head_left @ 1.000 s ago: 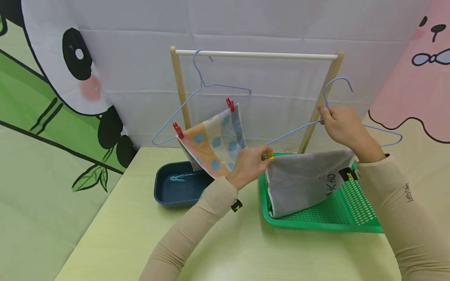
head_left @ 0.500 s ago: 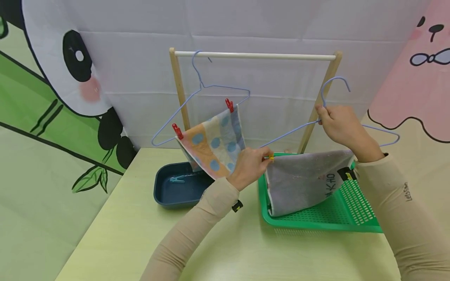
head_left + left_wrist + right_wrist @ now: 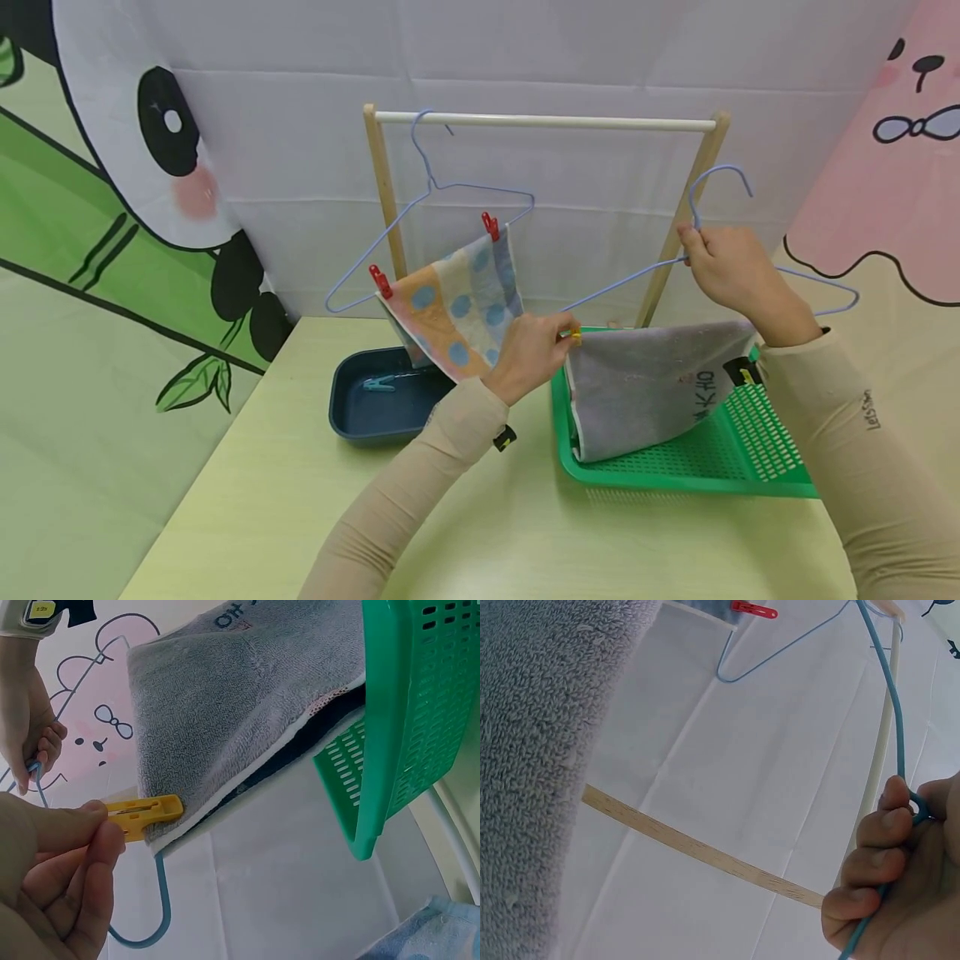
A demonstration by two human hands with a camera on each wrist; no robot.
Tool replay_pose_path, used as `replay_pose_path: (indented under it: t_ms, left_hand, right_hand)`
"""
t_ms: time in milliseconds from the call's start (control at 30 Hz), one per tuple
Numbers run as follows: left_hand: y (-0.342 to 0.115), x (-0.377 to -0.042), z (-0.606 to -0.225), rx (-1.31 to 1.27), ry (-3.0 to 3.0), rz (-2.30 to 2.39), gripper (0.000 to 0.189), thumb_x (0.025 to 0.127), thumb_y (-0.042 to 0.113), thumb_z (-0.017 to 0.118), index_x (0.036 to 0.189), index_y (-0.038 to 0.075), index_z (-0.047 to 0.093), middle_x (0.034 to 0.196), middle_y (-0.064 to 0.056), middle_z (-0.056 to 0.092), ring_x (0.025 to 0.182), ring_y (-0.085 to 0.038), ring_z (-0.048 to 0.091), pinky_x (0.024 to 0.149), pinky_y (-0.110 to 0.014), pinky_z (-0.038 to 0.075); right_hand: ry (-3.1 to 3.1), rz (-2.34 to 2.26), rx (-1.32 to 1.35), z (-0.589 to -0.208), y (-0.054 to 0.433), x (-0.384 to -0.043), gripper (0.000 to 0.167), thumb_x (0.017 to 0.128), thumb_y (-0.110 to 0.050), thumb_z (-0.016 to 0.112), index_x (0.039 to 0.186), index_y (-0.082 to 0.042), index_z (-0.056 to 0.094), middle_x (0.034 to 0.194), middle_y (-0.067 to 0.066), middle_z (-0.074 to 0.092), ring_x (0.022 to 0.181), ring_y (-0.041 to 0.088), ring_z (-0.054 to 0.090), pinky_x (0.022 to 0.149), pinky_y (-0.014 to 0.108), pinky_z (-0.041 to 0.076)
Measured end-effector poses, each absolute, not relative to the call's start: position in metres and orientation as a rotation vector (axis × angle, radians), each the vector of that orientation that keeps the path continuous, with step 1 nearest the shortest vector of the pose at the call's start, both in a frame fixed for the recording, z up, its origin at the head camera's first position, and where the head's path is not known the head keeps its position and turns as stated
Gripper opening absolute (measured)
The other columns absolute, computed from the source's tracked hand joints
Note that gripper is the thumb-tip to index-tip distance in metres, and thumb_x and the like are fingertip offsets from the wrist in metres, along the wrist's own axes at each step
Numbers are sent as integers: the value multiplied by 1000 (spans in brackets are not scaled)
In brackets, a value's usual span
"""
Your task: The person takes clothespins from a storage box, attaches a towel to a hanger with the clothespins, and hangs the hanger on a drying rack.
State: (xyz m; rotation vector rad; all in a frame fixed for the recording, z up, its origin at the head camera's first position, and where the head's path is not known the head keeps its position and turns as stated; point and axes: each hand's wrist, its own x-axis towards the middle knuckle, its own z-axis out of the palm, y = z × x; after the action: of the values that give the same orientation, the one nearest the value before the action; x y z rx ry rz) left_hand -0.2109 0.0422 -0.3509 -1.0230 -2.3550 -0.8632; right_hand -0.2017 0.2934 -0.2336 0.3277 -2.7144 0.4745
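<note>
Table (image 3: 225, 500) bears tray (image 3: 356, 425), head view only; left wrist: clothespin (image 3: 154, 812) touching towel (image 3: 225, 712).

Left of where you grip, you see a panda print (image 3: 116, 125); right, a pink animal print (image 3: 885, 200). Behind hangs a pale backdrop (image 3: 562, 50).

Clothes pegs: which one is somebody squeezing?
The yellow peg, in the left hand's grip at a corner of the grey towel. Two red pegs hold the spotted cloth; the light blue peg lies in the dark tub.
</note>
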Motion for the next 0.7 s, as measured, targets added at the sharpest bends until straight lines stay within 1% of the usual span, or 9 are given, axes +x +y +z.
replay_pose_path:
  t_ms: [100,200,333,433,567,700]
  left_hand:
    - [42,-211,-350,-1012,-2380,-860,10,86,11,70,96,8,71,81,-2,72,60,-9,64,51,-15,44]
    - [41,-211,-350,-1004,-2401,-849,15,86,11,70,101,8,69,85,-3,72,60,-10,64,48,-15,42]
    - [39,-212,-349,-1009,-2386,-791,17,85,12,70,102,9,68,89,-1,71,68,-12,65,56,-20,46]
    - [39,-213,-349,-1020,-2370,-745,19,85,11,69,104,9,66,92,-1,70,77,-14,66,63,-24,49]
    - [37,-214,-347,-1031,-2381,-733,23,85,11,71,106,8,64,94,-2,70,75,-13,66,60,-23,49]
    - [36,-213,-346,-1040,-2382,-756,22,84,12,73,103,8,64,92,-2,71,70,-12,65,59,-23,49]
  right_hand:
    - [-2704,491,332,-233,293,-201,58,104,-36,23,72,-2,58,74,17,61,70,36,51,64,45,36]
    - [-2692,514,332,-233,293,-201,57,104,-35,24,73,-1,59,78,19,63,71,35,52,63,44,36]
    - [-2687,546,324,-233,293,-200,57,104,-36,26,76,-1,61,79,18,63,66,32,49,59,41,34]
    - [-2677,565,319,-232,292,-199,57,104,-36,27,79,0,63,74,15,61,62,29,45,57,40,33]
    - [-2646,562,331,-233,291,-198,57,104,-35,29,80,1,65,68,12,59,60,28,44,56,39,33]
    - [-2632,563,337,-233,290,-197,57,104,-35,29,80,2,66,72,15,62,62,28,46,57,39,34]
